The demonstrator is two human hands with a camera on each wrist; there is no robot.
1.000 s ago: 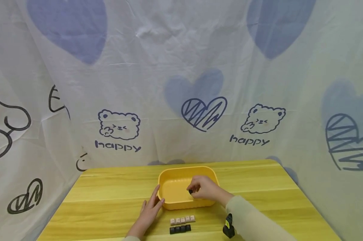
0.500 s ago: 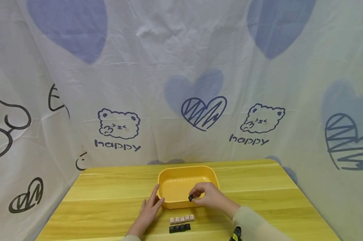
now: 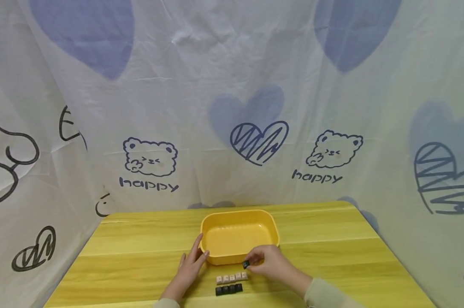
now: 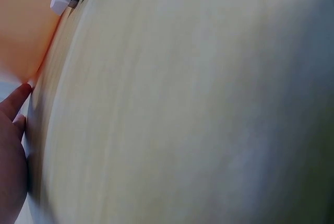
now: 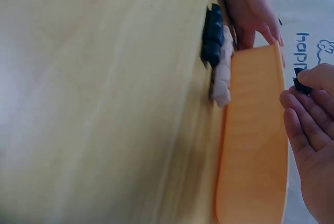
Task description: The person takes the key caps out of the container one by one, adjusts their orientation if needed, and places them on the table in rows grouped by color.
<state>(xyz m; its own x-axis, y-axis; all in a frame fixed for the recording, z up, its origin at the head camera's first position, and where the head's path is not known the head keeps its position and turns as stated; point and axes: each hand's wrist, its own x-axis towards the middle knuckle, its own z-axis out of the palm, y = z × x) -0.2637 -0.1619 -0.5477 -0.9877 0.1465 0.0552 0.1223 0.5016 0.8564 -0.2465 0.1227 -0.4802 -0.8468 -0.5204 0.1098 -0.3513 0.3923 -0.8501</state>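
In the head view a yellow plastic basin stands on the table. My left hand rests against its near left corner with straight fingers. Between thumb and fingertips my right hand pinches a black keycap, in front of the basin's near wall and above the table. The right wrist view also shows this black keycap in the pinch. Just below lie a row of white keycaps and, nearer to me, a row of black keycaps.
The wood-patterned table extends to both sides of the basin. Behind it hangs a white cloth printed with hearts and bears, and it continues along both sides.
My right hand has moved from over the inside of the basin toward me, past its near rim, still pinching the black keycap. The left hand has stayed at the basin's corner.
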